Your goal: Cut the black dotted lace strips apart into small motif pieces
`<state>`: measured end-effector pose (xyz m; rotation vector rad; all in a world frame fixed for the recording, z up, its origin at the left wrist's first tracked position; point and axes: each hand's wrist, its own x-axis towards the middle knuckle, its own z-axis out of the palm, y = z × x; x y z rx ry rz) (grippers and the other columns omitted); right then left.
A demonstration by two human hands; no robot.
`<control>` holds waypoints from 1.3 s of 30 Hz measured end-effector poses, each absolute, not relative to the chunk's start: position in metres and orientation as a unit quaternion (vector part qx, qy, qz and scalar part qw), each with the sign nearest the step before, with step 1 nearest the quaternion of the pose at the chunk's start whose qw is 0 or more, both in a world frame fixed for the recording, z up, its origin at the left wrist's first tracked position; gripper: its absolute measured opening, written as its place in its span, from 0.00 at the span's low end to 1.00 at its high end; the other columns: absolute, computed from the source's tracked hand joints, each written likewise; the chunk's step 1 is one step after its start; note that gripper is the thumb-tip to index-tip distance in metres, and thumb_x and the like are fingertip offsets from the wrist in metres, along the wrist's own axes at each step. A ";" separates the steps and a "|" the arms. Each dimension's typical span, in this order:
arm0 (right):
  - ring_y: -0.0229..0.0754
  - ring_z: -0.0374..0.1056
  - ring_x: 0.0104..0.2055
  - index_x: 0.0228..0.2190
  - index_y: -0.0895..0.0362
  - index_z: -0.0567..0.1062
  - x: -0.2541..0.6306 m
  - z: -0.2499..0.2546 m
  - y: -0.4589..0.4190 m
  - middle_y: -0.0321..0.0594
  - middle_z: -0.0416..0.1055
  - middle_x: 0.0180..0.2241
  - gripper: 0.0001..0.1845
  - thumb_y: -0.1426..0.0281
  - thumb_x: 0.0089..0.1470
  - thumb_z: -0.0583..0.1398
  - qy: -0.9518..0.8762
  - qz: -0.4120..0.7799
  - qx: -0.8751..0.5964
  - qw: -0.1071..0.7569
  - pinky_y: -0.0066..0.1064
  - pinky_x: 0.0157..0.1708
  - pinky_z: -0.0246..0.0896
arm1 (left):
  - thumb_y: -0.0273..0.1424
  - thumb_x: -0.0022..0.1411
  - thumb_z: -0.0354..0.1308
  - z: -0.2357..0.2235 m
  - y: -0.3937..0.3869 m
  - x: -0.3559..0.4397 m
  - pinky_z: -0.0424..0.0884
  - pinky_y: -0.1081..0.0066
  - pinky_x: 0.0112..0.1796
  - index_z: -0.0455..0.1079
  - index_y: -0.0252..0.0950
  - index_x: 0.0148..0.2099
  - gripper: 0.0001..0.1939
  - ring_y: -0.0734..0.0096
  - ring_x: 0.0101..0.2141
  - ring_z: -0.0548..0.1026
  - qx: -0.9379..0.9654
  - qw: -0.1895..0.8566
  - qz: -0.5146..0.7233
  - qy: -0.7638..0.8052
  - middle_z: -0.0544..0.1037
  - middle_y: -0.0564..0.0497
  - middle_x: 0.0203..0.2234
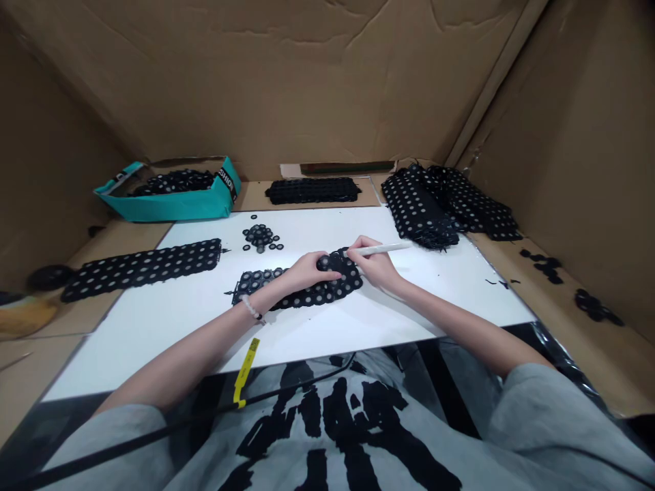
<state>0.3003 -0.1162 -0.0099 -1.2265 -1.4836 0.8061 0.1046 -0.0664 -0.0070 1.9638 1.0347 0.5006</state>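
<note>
While the left hand [307,271] is pressing down on a black dotted lace strip [301,292] at the centre of the frame, the right hand [372,264] is pinching a white pen-shaped tool [383,249], its back end pointing toward the upper right. The left hand looks relaxed rather than clenched, with its fingers lying together on the lace. The strip is resting on a white surface [368,320] and is rumpling slightly beneath the hands. It is likely to handle as light, soft and floppy, so flat pressure or a hold along its denser edge seems safer than pulling at its loose fringe. Another lace strip [140,269] is lying at left, a lace stack [419,211] is heaped at upper right, small lace rounds [260,235] are clustering at upper centre, and a teal box [174,208] is holding more lace at upper left. The tool's tip is hidden behind the right hand, so any mark beneath it is impossible to make out.
</note>
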 end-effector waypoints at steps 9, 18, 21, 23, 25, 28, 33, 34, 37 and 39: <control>0.37 0.60 0.27 0.21 0.56 0.68 0.309 -0.007 -0.111 0.32 0.65 0.21 0.06 0.67 0.44 0.60 -0.600 0.409 -0.524 0.446 0.28 0.28 0.54 | 0.46 0.49 0.64 -0.014 -0.062 0.104 0.67 0.64 0.40 0.74 0.35 0.36 0.19 0.58 0.37 0.75 0.766 0.451 0.221 0.402 0.80 0.49 0.33; 0.38 0.61 0.27 0.21 0.56 0.69 0.308 -0.008 -0.112 0.33 0.66 0.22 0.06 0.67 0.43 0.60 -0.596 0.418 -0.519 0.448 0.29 0.28 0.55 | 0.45 0.48 0.65 -0.006 -0.070 0.105 0.65 0.68 0.34 0.70 0.35 0.30 0.18 0.63 0.32 0.73 0.704 0.519 0.224 0.430 0.78 0.51 0.28; 0.38 0.61 0.27 0.22 0.55 0.69 0.308 -0.009 -0.113 0.33 0.66 0.22 0.06 0.67 0.45 0.59 -0.611 0.402 -0.518 0.444 0.29 0.28 0.55 | 0.45 0.47 0.66 -0.008 -0.069 0.105 0.64 0.68 0.32 0.70 0.34 0.29 0.19 0.64 0.31 0.73 0.687 0.536 0.225 0.436 0.78 0.51 0.27; 0.38 0.60 0.27 0.22 0.55 0.68 0.305 -0.009 -0.117 0.33 0.66 0.22 0.06 0.67 0.47 0.58 -0.627 0.378 -0.519 0.442 0.29 0.28 0.54 | 0.46 0.47 0.66 -0.009 -0.068 0.105 0.64 0.68 0.32 0.70 0.34 0.29 0.19 0.64 0.30 0.73 0.680 0.550 0.215 0.435 0.77 0.50 0.27; 0.38 0.60 0.27 0.23 0.54 0.67 0.300 -0.008 -0.120 0.33 0.66 0.22 0.06 0.67 0.49 0.57 -0.643 0.348 -0.520 0.442 0.29 0.28 0.53 | 0.46 0.48 0.66 -0.008 -0.067 0.103 0.64 0.68 0.32 0.70 0.34 0.29 0.20 0.65 0.30 0.72 0.679 0.562 0.197 0.428 0.77 0.50 0.26; 0.39 0.61 0.27 0.23 0.54 0.65 0.294 -0.008 -0.123 0.33 0.66 0.22 0.07 0.67 0.50 0.56 -0.658 0.312 -0.525 0.440 0.30 0.29 0.53 | 0.47 0.49 0.65 -0.004 -0.063 0.098 0.65 0.68 0.32 0.71 0.34 0.32 0.21 0.65 0.30 0.72 0.685 0.585 0.171 0.400 0.77 0.50 0.27; 0.39 0.60 0.26 0.23 0.54 0.65 0.291 -0.010 -0.120 0.33 0.65 0.21 0.07 0.66 0.50 0.56 -0.654 0.306 -0.526 0.449 0.30 0.28 0.52 | 0.48 0.49 0.65 0.007 -0.058 0.091 0.64 0.69 0.32 0.69 0.35 0.30 0.20 0.67 0.30 0.70 0.692 0.618 0.114 0.355 0.76 0.51 0.26; 0.39 0.60 0.27 0.23 0.54 0.65 0.292 -0.012 -0.119 0.33 0.65 0.22 0.08 0.66 0.50 0.57 -0.650 0.314 -0.522 0.455 0.30 0.28 0.52 | 0.48 0.49 0.65 0.008 -0.058 0.091 0.64 0.69 0.33 0.69 0.36 0.29 0.20 0.67 0.30 0.70 0.697 0.614 0.110 0.353 0.75 0.52 0.26; 0.38 0.59 0.27 0.23 0.54 0.66 0.296 -0.018 -0.114 0.32 0.64 0.23 0.09 0.64 0.49 0.58 -0.617 0.358 -0.511 0.479 0.29 0.29 0.53 | 0.48 0.49 0.65 0.008 -0.059 0.092 0.65 0.66 0.38 0.71 0.36 0.34 0.20 0.63 0.33 0.71 0.737 0.544 0.151 0.372 0.76 0.51 0.30; 0.37 0.59 0.27 0.23 0.54 0.66 0.300 -0.023 -0.110 0.32 0.63 0.23 0.09 0.64 0.48 0.59 -0.584 0.390 -0.513 0.494 0.29 0.29 0.53 | 0.47 0.49 0.66 0.007 -0.063 0.092 0.64 0.64 0.44 0.72 0.36 0.40 0.22 0.60 0.39 0.71 0.775 0.428 0.236 0.401 0.76 0.48 0.37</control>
